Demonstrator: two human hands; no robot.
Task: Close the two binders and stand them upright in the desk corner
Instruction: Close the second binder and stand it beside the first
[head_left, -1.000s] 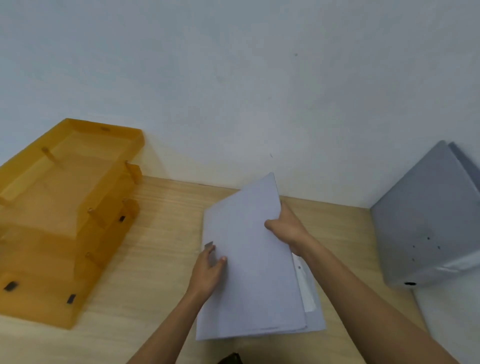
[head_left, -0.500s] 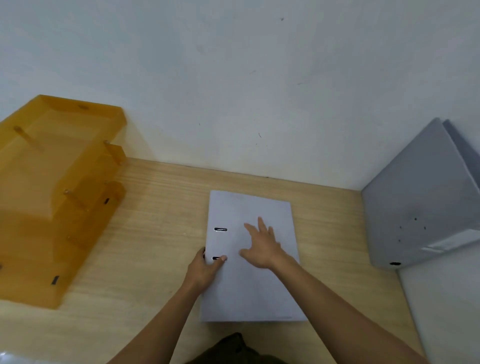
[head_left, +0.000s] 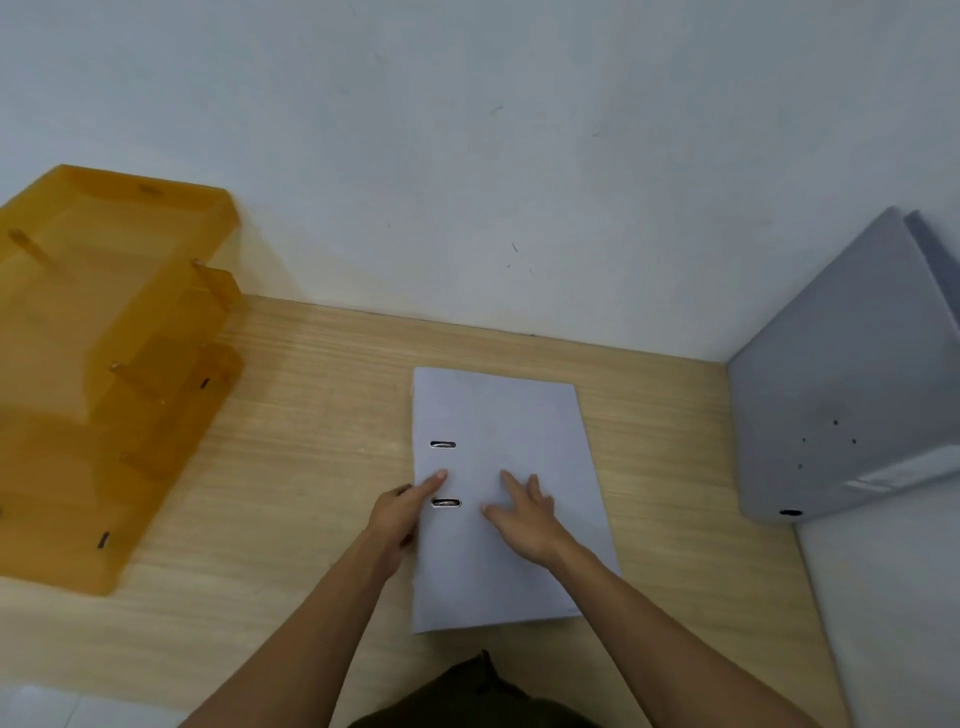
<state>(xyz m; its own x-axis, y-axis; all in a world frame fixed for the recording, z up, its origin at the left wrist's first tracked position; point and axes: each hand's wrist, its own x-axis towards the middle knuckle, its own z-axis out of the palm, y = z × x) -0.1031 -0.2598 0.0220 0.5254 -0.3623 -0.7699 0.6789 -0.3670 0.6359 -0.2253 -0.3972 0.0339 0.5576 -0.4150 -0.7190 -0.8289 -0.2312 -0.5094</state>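
Binders were at different stages: one grey binder leaned in the bench's far right corner, more tilted than upright, while the white binder lay closed and flat mid-bench. The right hand pressed its cover, fingers spread; the left hand curled over its spine edge. Standing it up seemingly remained.
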